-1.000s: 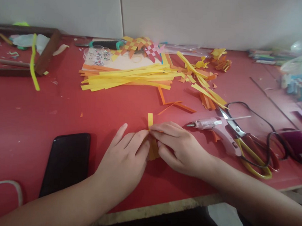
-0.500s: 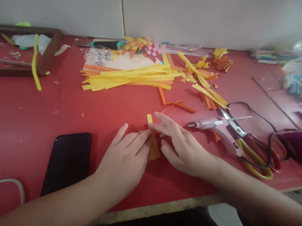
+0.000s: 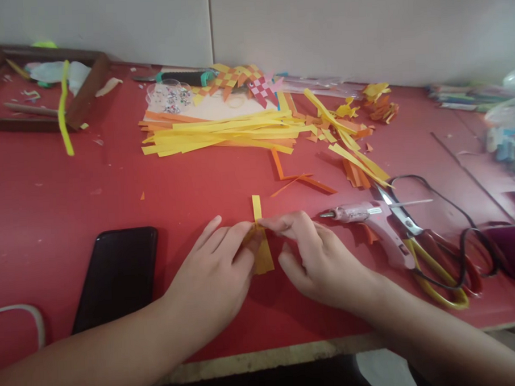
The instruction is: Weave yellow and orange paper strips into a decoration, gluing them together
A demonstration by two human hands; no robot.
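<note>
Short yellow paper strips (image 3: 262, 247) lie upright on the red table (image 3: 48, 191) between my hands. My left hand (image 3: 214, 274) rests flat beside them, its fingertips pressing their left edge. My right hand (image 3: 315, 259) has its fingers curled, with index finger and thumb pinching the strips near their middle. One strip end pokes out above the fingers.
A black phone (image 3: 114, 276) lies left of my hands. A pink glue gun (image 3: 365, 217) and yellow-handled scissors (image 3: 431, 259) with a black cord lie to the right. A pile of yellow and orange strips (image 3: 220, 132) and woven paper pieces (image 3: 239, 80) sit farther back. A wooden frame (image 3: 82, 92) is at far left.
My right hand's fingers were stretched out half a second ago; now they are curled and pinching the strips again. The left hand has stayed put.
</note>
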